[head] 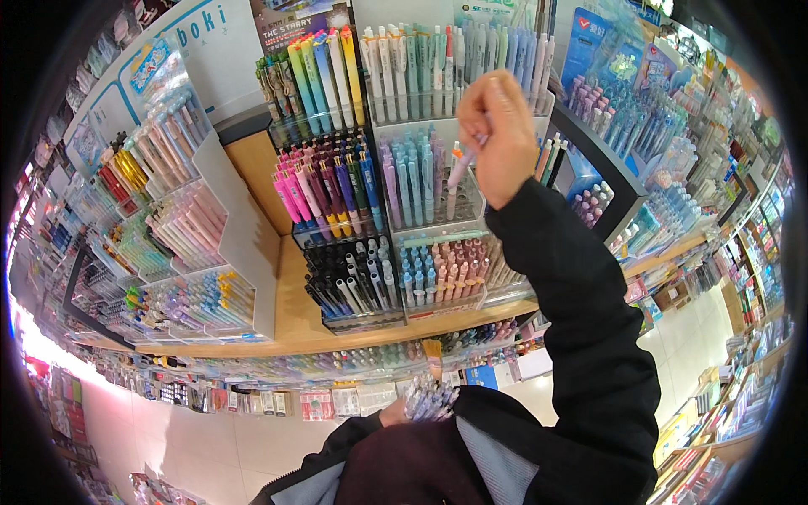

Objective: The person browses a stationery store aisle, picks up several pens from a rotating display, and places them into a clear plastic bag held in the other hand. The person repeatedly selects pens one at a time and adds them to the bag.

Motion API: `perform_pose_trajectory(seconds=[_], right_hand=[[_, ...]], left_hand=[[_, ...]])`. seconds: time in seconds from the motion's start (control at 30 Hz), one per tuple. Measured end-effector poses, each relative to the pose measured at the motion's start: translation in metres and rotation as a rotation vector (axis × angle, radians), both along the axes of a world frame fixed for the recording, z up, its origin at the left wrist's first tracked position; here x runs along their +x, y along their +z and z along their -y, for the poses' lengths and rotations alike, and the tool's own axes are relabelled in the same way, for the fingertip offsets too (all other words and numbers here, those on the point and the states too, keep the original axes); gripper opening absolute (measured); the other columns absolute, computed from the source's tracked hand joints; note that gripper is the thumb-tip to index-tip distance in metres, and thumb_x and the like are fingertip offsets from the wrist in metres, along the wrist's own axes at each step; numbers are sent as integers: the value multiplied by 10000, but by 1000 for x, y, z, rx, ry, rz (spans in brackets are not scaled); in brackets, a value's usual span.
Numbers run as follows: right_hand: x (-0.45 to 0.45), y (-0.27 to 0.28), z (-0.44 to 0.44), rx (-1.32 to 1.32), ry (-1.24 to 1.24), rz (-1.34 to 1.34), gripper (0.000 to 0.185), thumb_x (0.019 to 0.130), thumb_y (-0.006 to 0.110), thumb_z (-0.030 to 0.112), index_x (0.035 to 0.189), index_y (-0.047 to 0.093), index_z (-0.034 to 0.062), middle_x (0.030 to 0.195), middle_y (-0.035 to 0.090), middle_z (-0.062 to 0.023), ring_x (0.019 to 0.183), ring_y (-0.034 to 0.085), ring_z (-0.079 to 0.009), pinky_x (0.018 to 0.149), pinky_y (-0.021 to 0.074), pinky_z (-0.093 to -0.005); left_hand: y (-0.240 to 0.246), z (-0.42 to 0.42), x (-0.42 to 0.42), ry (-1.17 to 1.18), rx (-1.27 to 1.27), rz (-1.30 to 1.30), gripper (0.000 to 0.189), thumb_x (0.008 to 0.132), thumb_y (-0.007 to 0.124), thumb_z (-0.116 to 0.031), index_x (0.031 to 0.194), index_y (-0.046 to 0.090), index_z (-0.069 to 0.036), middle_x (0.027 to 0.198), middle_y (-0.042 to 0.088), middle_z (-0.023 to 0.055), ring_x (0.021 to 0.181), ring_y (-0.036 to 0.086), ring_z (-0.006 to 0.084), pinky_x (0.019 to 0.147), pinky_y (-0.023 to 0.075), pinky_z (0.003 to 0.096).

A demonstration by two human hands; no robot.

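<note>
My right hand (500, 136) is raised in front of the middle rack and grips a pale lilac pen (459, 169), which points down. Just behind that pen is the middle tier (467, 205) of a clear pen rack, with round holes showing at its right side. Lilac and light blue pens (413, 180) stand upright in the left part of this tier. Low against my body, my left hand (394, 413) holds a bundle of pens (430, 399). A flat brush (433, 355) with tan bristles sticks up just beyond the bundle; its lower end is hidden.
A mint-green pen (445, 238) lies across the bottom tier. Dark pens (350, 278) fill the rack to its left. Another display rack (243, 252) stands farther left on the wooden shelf (297, 341). A black frame edge (615, 170) rises at right, near my forearm.
</note>
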State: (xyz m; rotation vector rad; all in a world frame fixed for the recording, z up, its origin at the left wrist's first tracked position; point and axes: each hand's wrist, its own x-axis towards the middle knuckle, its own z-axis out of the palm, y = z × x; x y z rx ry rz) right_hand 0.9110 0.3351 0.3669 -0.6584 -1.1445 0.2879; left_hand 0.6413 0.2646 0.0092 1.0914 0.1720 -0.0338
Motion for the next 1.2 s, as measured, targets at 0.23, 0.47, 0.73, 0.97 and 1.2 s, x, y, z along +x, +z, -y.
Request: perform_pose_trajectory(seconds=[0.23, 0.47, 0.73, 0.97, 1.2], right_hand=[[-7, -43, -32, -93, -83, 55, 208, 988, 394, 202, 835, 465, 80, 655, 343, 45, 568, 287, -31, 487, 236, -207], [0, -51, -37, -34, -568, 590, 141, 937, 489, 172, 892, 545, 51, 790, 499, -45, 780, 471, -183, 691, 378, -322], [31, -27, -26, -210, -927, 1343, 523, 973, 332, 466, 1318, 460, 93, 1243, 495, -120, 1232, 367, -318, 1039, 222, -443], [30, -23, -35, -284, -778, 1490, 646, 949, 285, 573, 1417, 313, 129, 1389, 387, -138, 1309, 292, -333, 1086, 177, -491], [43, 3, -6, -200, -662, 672, 295, 864, 587, 270, 980, 645, 4, 898, 653, -139, 856, 605, -291, 780, 452, -390]], left_hand=[[-9, 2, -6, 4, 175, 50, 308, 902, 591, -127, 1190, 516, -50, 1172, 524, 56, 1092, 495, 167, 943, 379, 305], [10, 2, 0, 50, 287, 101, 260, 908, 579, -125, 1154, 546, -48, 1120, 552, 58, 1050, 511, 173, 913, 395, 302], [18, -1, 7, -64, 215, 54, 442, 894, 615, -142, 1302, 470, -50, 1272, 497, 66, 1171, 456, 178, 981, 359, 312], [-3, -6, 10, -38, 295, 109, 435, 888, 623, -162, 1284, 486, -44, 1260, 518, 64, 1165, 465, 181, 981, 358, 311], [-10, -9, 6, -28, 335, 46, 412, 896, 614, -203, 1256, 504, -37, 1226, 537, 77, 1132, 484, 190, 955, 378, 319]])
